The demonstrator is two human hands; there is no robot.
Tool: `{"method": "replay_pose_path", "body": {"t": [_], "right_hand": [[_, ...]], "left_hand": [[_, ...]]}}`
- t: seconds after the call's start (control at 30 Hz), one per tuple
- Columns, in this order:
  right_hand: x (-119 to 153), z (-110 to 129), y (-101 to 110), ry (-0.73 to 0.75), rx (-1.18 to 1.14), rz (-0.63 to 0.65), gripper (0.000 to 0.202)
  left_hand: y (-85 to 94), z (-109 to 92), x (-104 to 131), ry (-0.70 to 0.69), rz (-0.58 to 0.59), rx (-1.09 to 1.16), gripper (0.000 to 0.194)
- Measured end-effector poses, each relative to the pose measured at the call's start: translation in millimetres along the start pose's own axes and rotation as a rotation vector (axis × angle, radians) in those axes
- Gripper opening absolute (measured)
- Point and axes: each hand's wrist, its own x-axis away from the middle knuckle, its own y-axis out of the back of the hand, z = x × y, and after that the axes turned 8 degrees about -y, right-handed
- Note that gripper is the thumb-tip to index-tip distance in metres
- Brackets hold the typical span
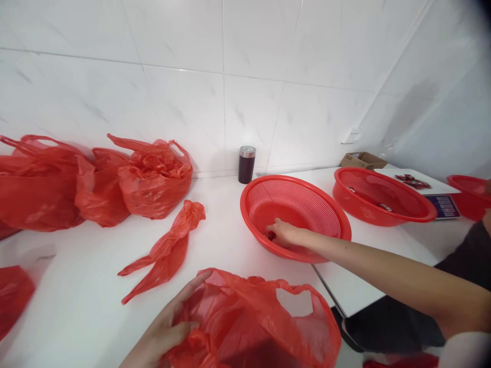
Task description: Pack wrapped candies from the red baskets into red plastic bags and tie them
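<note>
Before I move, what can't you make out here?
All in the head view:
Dark item at the right hand: mostly hidden by its fingers.
Open bag: contents hidden by its folds; base cut off by lower edge.
Blue panel: lettering too small, blurred.
Rightmost basket: cut off by right edge.

Left hand (169, 327) holding red bag (261, 322), right hand (284, 233) in basket (307, 203)

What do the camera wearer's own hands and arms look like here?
Both the left hand and right hand are ungloved, with no ring or watch visible. The right forearm is bare; a whitish sleeve shows near the elbow. No left sleeve is in view.
</note>
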Motion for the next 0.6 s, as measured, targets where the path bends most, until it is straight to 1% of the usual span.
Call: {"method": "replay_pose_path", "body": {"t": [0.07, 0.1, 0.2, 0.27, 0.3, 0.37, 0.4, 0.43, 0.47, 0.5, 0.53, 0.6], "right_hand": [[-10, -7, 3, -0.009, -0.077, -0.009, 0.008], [-14, -11, 8, -0.009, -0.12, -0.023, 0.008], [-12, -14, 34, 0.018, -0.244, -0.126, 0.012], [4, -6, 54, 0.087, -0.354, -0.198, 0.011], [16, 2, 61, 0.152, -0.436, -0.213, 0.01], [44, 24, 66, 0.326, -0.633, -0.173, 0.01], [59, 37, 63, 0.405, -0.705, -0.114, 0.011], [73, 50, 56, 0.461, -0.726, -0.034, 0.01], [84, 63, 45, 0.495, -0.693, 0.056, 0.009], [93, 75, 34, 0.521, -0.626, 0.112, 0.007], [100, 85, 22, 0.534, -0.535, 0.119, 0.007], [105, 96, 5, 0.547, -0.366, 0.056, 0.015]], "left_hand": [[-2.1, -2, 0, -0.004, -0.02, 0.01, 0.063], [-2.7, -3, 1, -0.004, -0.027, 0.021, 0.063], [-2.4, -5, 0, -0.004, -0.026, 0.058, 0.07], [-1.6, -5, -2, 0.005, -0.014, 0.066, 0.076], [-1.3, -4, -3, 0.008, 0.001, 0.072, 0.078], [-1.8, -4, -7, 0.005, 0.048, 0.085, 0.082], [-2.3, -4, -10, -0.002, 0.074, 0.088, 0.083], [-2.9, -4, -13, -0.01, 0.099, 0.087, 0.084], [-3.4, -4, -15, -0.016, 0.119, 0.079, 0.085], [-3.7, -5, -17, -0.019, 0.131, 0.064, 0.085], [-3.7, -6, -19, -0.022, 0.14, 0.043, 0.086], [-2.5, -8, -21, -0.027, 0.149, -0.007, 0.087]]}}
